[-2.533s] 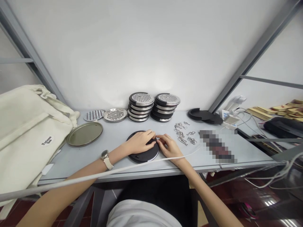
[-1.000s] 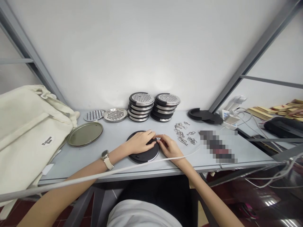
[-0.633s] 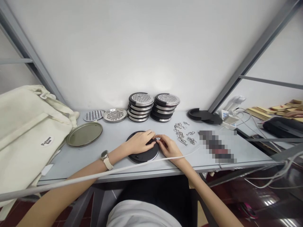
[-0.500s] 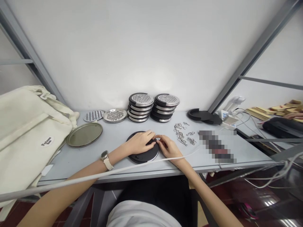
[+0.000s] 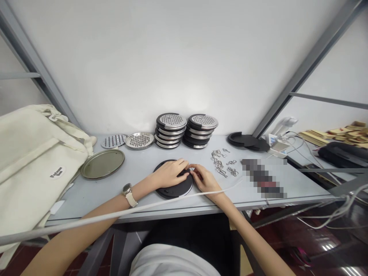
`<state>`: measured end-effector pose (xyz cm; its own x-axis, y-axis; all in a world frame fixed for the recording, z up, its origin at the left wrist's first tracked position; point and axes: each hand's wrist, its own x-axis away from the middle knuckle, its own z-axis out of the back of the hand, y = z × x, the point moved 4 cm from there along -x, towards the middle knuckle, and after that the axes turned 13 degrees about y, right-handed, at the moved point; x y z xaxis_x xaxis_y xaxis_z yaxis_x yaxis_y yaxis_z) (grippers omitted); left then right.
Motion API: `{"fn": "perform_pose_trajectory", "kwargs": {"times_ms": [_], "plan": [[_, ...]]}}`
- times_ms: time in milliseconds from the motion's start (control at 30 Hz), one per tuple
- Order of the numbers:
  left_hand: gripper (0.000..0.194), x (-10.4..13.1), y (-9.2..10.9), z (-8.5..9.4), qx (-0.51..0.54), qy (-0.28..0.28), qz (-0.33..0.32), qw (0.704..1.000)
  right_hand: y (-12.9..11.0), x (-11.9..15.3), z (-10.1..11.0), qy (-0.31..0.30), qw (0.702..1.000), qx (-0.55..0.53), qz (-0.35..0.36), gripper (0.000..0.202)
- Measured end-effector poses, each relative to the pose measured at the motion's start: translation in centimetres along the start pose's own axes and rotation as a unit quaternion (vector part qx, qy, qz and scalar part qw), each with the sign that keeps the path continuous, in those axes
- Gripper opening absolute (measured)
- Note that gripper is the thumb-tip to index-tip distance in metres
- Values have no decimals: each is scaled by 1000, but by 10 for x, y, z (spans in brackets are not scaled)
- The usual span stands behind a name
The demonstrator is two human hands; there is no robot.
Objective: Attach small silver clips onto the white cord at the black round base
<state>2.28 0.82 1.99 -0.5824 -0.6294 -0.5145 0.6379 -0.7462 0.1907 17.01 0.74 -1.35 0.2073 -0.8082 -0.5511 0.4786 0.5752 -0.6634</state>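
Observation:
A black round grater cover (image 5: 176,189) lies flat on the grey table near its front edge, with a pale rim showing at its lower right. My left hand (image 5: 171,174) lies over it, fingers curled and thumb pressed in at its upper right edge. At that same edge, the fingertips of my right hand (image 5: 203,179) are pinched on a tiny metal part, mostly hidden; its exact kind cannot be made out. Right of my right hand, several loose metal clasps (image 5: 219,163) are scattered on the table.
Two stacks of round graters (image 5: 171,130) with black covers stand by the wall. Left are loose grater discs (image 5: 140,140), an olive round lid (image 5: 102,164) and a cream bag (image 5: 37,153). Black covers (image 5: 247,141) lie at right. A white cable (image 5: 161,202) crosses the foreground.

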Motion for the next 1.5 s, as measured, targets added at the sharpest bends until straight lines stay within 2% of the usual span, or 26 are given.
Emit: {"fn": "perform_pose_trajectory", "kwargs": {"times_ms": [500, 667, 1167, 1500], "plan": [[13, 0, 0, 0, 8, 3, 4, 1000, 0, 1, 1, 5, 1000, -12, -24, 19], [12, 1, -1, 0, 18, 6, 10, 1000, 2, 0, 1, 21, 1000, -10, -18, 24], [13, 0, 0, 0, 8, 0, 11, 1000, -3, -1, 2, 7, 1000, 4, 12, 22], [13, 0, 0, 0, 4, -1, 5, 1000, 3, 1, 2, 14, 999, 12, -28, 22]]}}
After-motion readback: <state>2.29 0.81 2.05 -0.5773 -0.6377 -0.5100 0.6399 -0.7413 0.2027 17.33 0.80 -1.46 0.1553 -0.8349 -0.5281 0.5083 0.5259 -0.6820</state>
